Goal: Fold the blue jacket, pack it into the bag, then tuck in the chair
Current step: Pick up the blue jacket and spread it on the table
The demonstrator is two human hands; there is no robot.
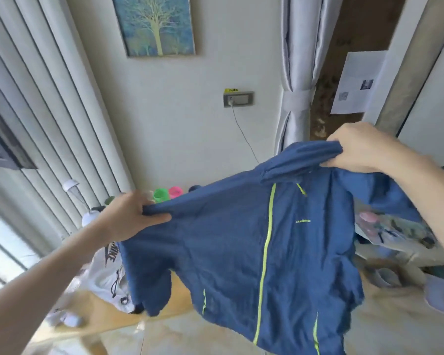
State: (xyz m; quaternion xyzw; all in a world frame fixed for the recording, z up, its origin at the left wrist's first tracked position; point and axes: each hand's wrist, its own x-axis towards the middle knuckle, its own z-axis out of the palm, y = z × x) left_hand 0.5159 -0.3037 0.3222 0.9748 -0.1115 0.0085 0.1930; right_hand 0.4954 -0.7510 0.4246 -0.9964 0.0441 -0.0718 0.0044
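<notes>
- Both hands are up in the air with the blue jacket (228, 239) stretched between them, front facing me, yellow-green zip (265, 242) running down the middle.
- My left hand (131, 216) is pinched shut on one shoulder of the jacket, thumb on top, cloth bunched in the grip.
- My right hand (362, 149) is closed around the collar and far shoulder, holding that side higher, so the whole thing hangs tilted.
- The jacket hangs free above the wooden table (92, 306); its hem looks clear of the top, as far as I can tell.
- Progress, as I judge it: barely started. No fold is in the jacket yet, sleeves dangling loose. Folding, packing and the chair are all left to do.
- The white bag (105, 278) sits on the table just behind the jacket's left edge, drawstring showing, nothing blue in it.
- No chair in sight from here, so I can't say how it stands.
- Writing: a small yellow-green logo (303, 221) on the chest, too small to read. The bag carries big dark letters, partly hidden by the jacket; they look like a sports brand, but I won't swear to it.
- A yellow sticker (230, 90) sits above the wall socket (239, 99); its print is too tiny to read.
- Green and pink cups (167, 193) peek over the jacket's top edge.
</notes>
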